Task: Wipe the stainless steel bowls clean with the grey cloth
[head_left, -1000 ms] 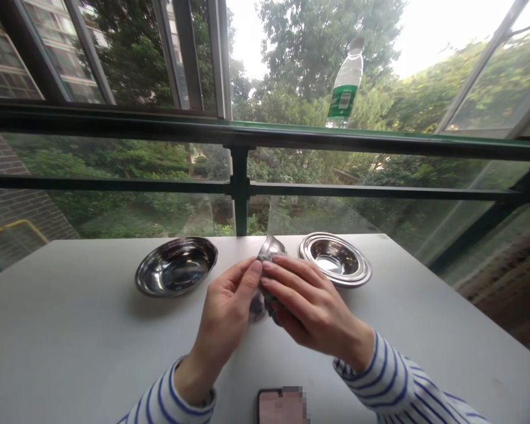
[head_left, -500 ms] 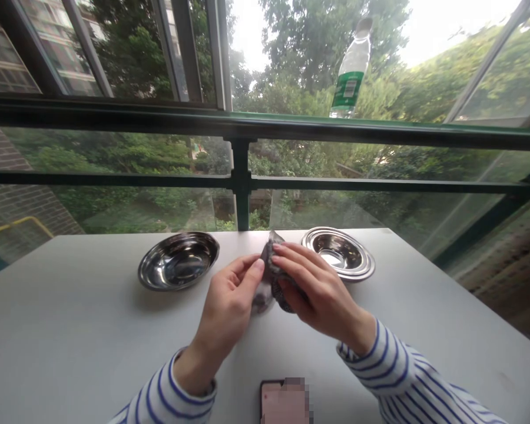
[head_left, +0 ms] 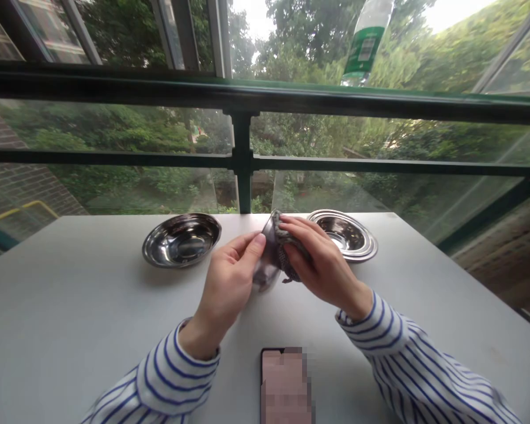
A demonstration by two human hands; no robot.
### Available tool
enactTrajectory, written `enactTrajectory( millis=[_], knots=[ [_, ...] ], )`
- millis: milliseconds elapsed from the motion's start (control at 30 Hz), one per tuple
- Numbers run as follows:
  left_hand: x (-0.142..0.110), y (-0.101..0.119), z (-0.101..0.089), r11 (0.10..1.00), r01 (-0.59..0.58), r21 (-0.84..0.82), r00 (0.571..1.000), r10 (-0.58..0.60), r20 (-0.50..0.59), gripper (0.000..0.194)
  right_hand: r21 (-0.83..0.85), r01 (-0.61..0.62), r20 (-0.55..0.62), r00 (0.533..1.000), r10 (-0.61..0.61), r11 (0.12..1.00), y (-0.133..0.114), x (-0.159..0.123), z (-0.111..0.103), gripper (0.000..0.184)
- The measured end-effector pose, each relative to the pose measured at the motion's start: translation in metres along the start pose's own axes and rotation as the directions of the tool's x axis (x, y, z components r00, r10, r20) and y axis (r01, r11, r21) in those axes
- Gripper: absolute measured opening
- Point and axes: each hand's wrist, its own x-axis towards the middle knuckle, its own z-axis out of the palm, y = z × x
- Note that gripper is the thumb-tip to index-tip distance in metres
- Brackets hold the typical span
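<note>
My left hand (head_left: 225,282) grips a small stainless steel bowl (head_left: 267,265), which stands tilted on its side between my hands. My right hand (head_left: 322,262) presses a grey mottled cloth (head_left: 289,253) against the bowl's far side, and the fingers partly hide both. To the left of my hands sits a round steel bowl (head_left: 181,240). Just beyond my right fingers is a wide-rimmed steel dish (head_left: 347,234); my right hand is close to it, and I cannot tell whether they touch.
A phone (head_left: 285,386) with a blurred screen lies at the near edge of the white table (head_left: 70,294). Behind the table runs a dark green railing (head_left: 242,159) with glass panels. A water bottle (head_left: 364,44) shows at the top, beyond the railing.
The view has tipped downward, so the table and dishes sit higher in the frame. The cloth has shifted across the small bowl, and both hands keep their hold.
</note>
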Motion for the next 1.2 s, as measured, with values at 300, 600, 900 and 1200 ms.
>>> enactTrajectory(
  millis=[300, 600, 900, 1200],
  knots=[
    [-0.001, -0.002, -0.001, 0.995, -0.035, 0.090, 0.997, 0.028, 0.077, 0.029, -0.011, 0.110, 0.054, 0.993, -0.109, 0.994, -0.005, 0.000, -0.002, 0.029],
    [-0.001, -0.002, 0.003, 1.000, -0.013, -0.015, 1.000, 0.014, 0.010, 0.029, 0.017, 0.190, 0.087, 0.978, -0.190, 0.982, -0.010, -0.004, -0.001, 0.033],
    [-0.006, -0.003, 0.008, 0.999, -0.048, -0.004, 0.998, 0.048, -0.048, 0.025, 0.081, -0.067, -0.027, 0.997, 0.069, 0.995, 0.007, -0.005, -0.002, 0.032],
    [-0.010, 0.003, 0.005, 0.981, -0.139, 0.139, 0.990, 0.140, 0.003, 0.023, 0.018, 0.116, -0.020, 0.993, -0.116, 0.993, -0.002, -0.004, -0.010, 0.036]
  ],
)
